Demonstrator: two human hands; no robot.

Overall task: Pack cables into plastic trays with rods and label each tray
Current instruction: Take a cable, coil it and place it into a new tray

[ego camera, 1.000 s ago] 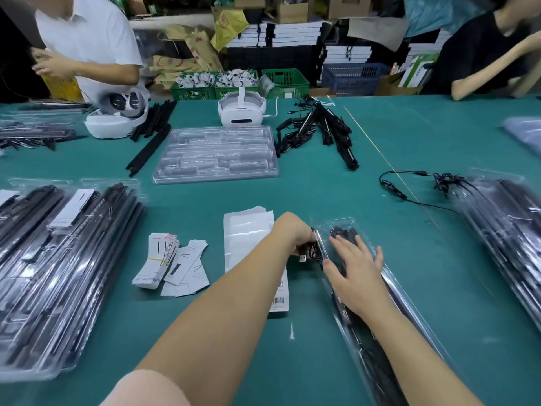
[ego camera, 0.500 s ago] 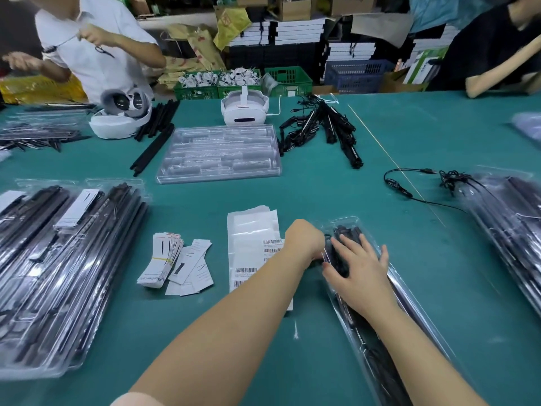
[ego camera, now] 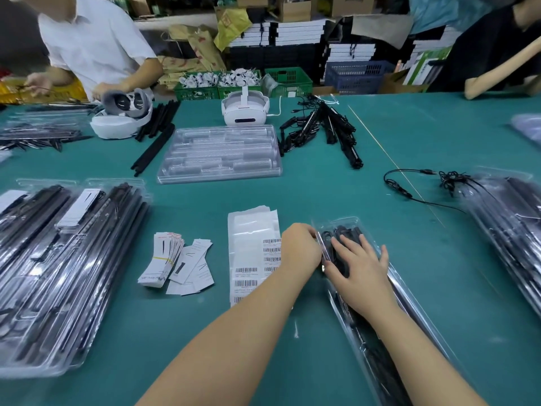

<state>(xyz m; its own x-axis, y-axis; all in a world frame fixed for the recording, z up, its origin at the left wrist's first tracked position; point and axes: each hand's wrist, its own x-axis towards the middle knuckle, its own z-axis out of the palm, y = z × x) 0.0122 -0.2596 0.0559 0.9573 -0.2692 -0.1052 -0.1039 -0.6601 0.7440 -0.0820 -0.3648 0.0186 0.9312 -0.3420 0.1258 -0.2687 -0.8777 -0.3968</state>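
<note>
A long clear plastic tray [ego camera: 415, 306] with black rods and a coiled black cable [ego camera: 342, 234] lies in front of me, running from the centre to the lower right. My right hand [ego camera: 361, 272] lies flat on the tray's far end, fingers spread over the cable. My left hand [ego camera: 301, 249] has its fingers curled against the tray's left rim. Barcode label sheets [ego camera: 251, 259] lie just left of that hand.
Stacks of packed trays lie at the left [ego camera: 58, 273] and right [ego camera: 509, 230]. Paper tags [ego camera: 175, 259], an empty clear tray [ego camera: 219, 153], loose rods and cables [ego camera: 322, 130], a loose cable [ego camera: 409, 191] and two white headsets sit farther back. Two people work at the far edge.
My left hand has shifted a little right, closer against the tray's rim. The right hand stays pressed on the cable. The person at the far left has lowered both arms to the table.
</note>
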